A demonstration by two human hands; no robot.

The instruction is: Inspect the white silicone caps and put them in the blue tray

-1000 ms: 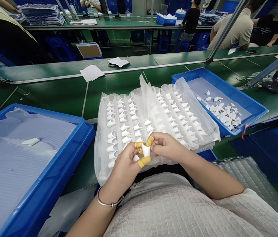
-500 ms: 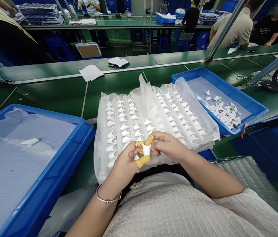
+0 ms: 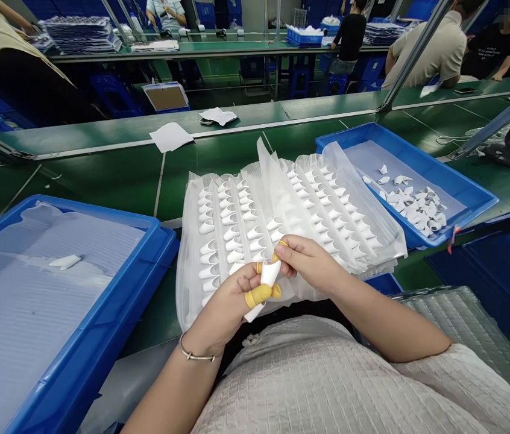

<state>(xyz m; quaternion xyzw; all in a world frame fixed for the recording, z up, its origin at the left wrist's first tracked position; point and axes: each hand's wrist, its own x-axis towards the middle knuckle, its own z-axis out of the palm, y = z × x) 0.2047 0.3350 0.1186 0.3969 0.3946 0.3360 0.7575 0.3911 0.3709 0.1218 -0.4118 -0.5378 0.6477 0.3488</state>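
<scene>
My left hand (image 3: 230,298) wears yellow finger cots and pinches a small white hollow piece (image 3: 270,274) shaped like a slant-cut cup. At its upper rim, my right hand (image 3: 311,259) has its fingers closed, one of them in a yellow cot at the opening. Just below my left thumb a second white piece (image 3: 255,311) shows; whether that hand grips it too I cannot tell. Under and beyond both hands lies a translucent white packing sheet (image 3: 298,226) with rows of similar white pieces set in it.
On the right stands a blue tray (image 3: 472,202) with many loose white pieces. At the left, a larger blue tray (image 3: 151,226) is lined with translucent film and holds a white piece (image 3: 65,262). A paper sheet (image 3: 171,137) lies on the green bench. Other people work farther back.
The white piece has tilted in my fingers, and my right fingertip has come up out of its opening to the rim. The second white piece below my left thumb shows more.
</scene>
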